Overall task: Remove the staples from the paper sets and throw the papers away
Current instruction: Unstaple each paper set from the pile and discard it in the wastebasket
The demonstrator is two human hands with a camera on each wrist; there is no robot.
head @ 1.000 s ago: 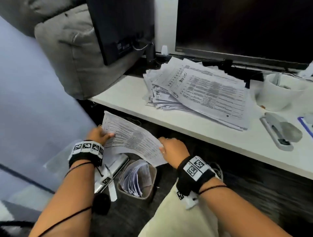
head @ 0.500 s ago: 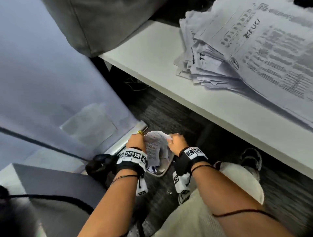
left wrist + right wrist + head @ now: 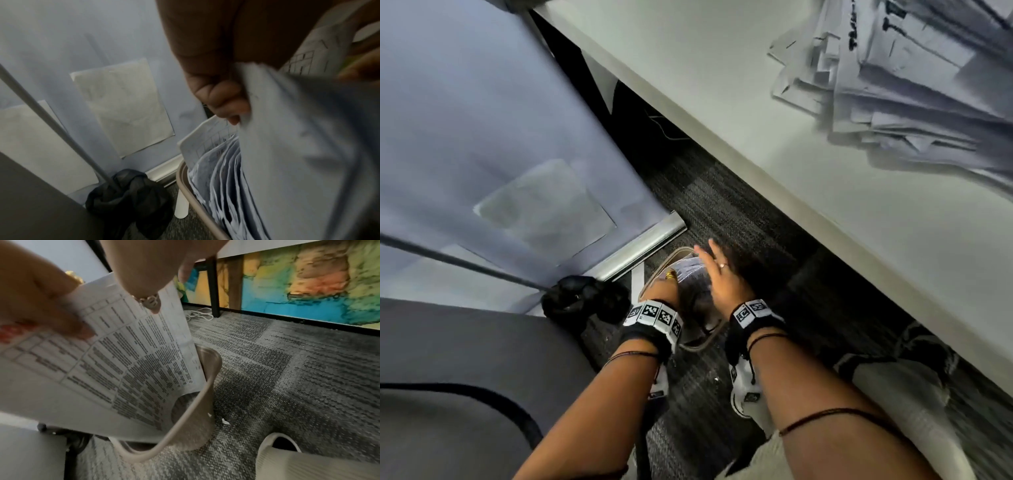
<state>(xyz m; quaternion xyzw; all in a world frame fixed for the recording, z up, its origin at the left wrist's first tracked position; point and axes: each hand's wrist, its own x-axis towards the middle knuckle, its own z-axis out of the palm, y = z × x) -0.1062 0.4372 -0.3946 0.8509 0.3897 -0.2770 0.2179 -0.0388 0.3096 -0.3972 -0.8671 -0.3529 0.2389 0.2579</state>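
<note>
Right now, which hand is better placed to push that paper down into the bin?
The left hand: it grips the paper over the bin. The right hand is open, fingers spread above it.

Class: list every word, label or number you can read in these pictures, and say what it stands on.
None can be read.
Sheet going into the bin: printed table, too blurred.
Paper pile on the desk: bold handwriting, smeared by motion.
Wrist bands: square code markers only, no words.
</note>
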